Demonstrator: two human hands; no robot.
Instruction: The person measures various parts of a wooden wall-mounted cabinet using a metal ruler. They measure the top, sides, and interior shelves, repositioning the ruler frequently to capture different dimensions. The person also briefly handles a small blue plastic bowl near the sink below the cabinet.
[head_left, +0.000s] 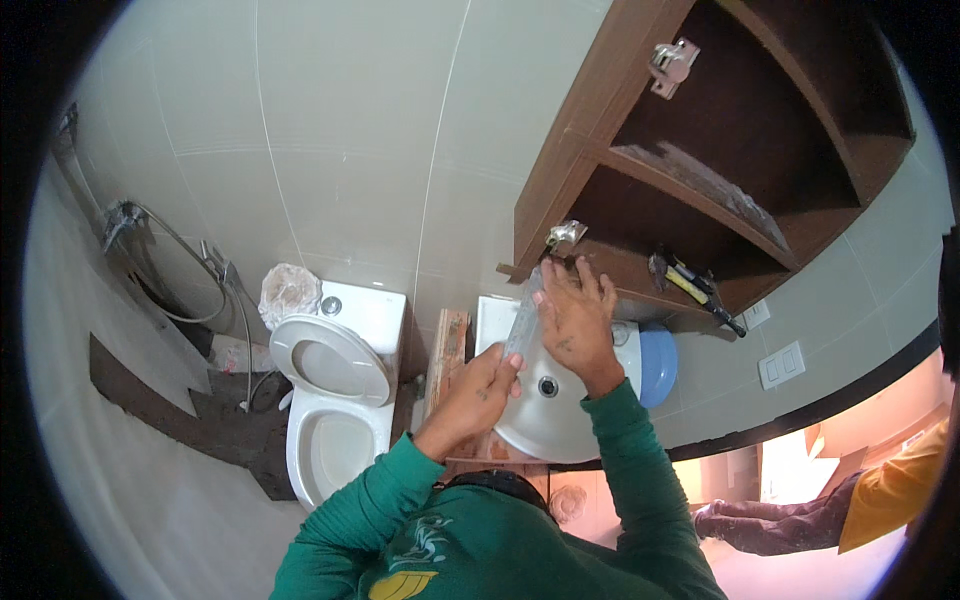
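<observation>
My left hand (pixel 474 392) is closed around the lower end of a long, clear plastic-looking strip (pixel 521 322), held slanting over the white washbasin (pixel 545 415). Beside the strip's upper part is my right hand (pixel 578 318), its fingers stretched and spread, the thumb side against or very near the strip. Those fingertips reach just below a metal hinge (pixel 567 236) on the brown wooden cabinet (pixel 556 185). What the strip exactly is cannot be made out.
A hammer-like tool with a yellow and black handle (pixel 690 285) lies at the cabinet's lower shelf. Another hinge (pixel 672 67) sits higher. The toilet (pixel 340 450) stands left, lid raised. A blue basin (pixel 657 366) flanks the washbasin. Another person (pixel 790 515) is at lower right.
</observation>
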